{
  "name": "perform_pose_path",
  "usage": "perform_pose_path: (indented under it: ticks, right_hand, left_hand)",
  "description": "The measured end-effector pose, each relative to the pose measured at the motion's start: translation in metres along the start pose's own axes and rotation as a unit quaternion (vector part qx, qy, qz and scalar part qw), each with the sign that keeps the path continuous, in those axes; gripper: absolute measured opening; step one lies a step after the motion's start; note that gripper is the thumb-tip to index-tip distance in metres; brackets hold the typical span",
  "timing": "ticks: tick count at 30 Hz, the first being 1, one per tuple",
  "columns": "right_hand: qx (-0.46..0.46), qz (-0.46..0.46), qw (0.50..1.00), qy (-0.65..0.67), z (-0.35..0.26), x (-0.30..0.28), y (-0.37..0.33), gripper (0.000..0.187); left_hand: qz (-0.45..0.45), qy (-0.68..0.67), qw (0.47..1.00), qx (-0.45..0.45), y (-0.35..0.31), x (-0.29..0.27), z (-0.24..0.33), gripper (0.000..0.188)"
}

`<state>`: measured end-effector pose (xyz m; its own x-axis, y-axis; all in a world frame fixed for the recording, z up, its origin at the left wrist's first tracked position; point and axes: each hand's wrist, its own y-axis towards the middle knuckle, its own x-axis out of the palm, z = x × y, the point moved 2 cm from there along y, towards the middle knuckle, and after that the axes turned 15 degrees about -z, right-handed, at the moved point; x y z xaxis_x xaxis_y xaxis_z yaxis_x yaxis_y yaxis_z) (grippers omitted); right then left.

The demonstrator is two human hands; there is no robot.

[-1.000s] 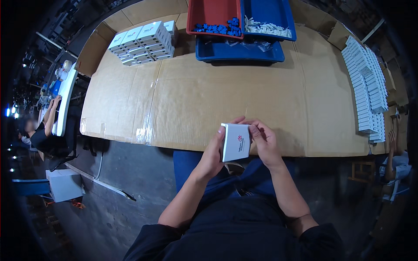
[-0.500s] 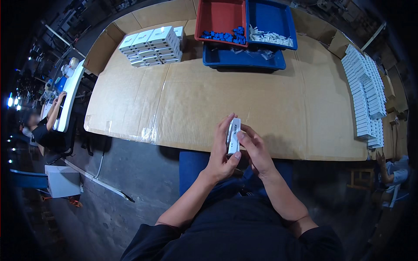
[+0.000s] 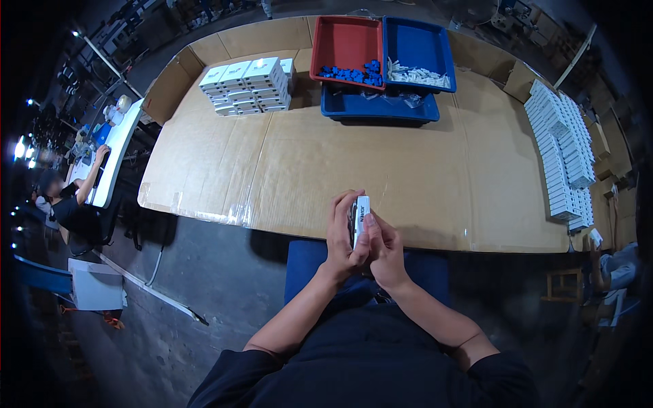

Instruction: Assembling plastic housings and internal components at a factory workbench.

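A small white rectangular plastic case (image 3: 364,206) stands on edge between my hands, just in front of the table's near edge. My left hand (image 3: 341,239) is closed round its left side, the fingers along its far-left face and the thumb near its lower end. My right hand (image 3: 385,253) grips it from the right, with the thumb pressed on its narrow printed face. My fingers hide the lower part of the case and most of its sides.
Cardboard covers the table (image 3: 326,170). White units are stacked at the far left (image 3: 248,85) and the right edge (image 3: 561,149). A red tray (image 3: 348,41) holds blue parts; a blue tray (image 3: 418,44) holds white pieces. Another blue tray (image 3: 377,109) sits below. People sit at both sides.
My right thumb and fingers have closed in farther over the case, which has shifted slightly toward me. My head view has tilted a little, so the table's contents appear lower.
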<state>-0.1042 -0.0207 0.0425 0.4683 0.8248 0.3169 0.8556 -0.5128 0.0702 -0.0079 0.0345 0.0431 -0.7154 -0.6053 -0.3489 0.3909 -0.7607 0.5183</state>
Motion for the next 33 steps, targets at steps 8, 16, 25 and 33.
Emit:
perform_pose_path:
  ticks: [8, 16, 25, 33]
  right_hand:
    - [-0.022, 0.023, 0.998, -0.061, -0.026, 0.017, -0.009, 0.042]
    - [0.108, -0.079, 0.991, -0.002, -0.019, -0.013, 0.004, 0.051]
    - [-0.031, -0.172, 0.872, -0.458, -0.051, -0.036, -0.016, 0.094]
    - [-0.273, -0.219, 0.751, -0.560, -0.053, -0.051, -0.001, 0.086]
  left_hand:
    - [0.060, -0.054, 0.996, 0.024, -0.007, 0.002, 0.003, 0.074]
    - [0.008, -0.046, 0.999, 0.007, -0.006, -0.002, 0.004, 0.089]
    - [-0.051, -0.434, 0.858, -0.269, -0.016, 0.006, 0.010, 0.083]
    - [-0.112, -0.510, 0.753, -0.400, -0.010, 0.014, 0.042, 0.085]
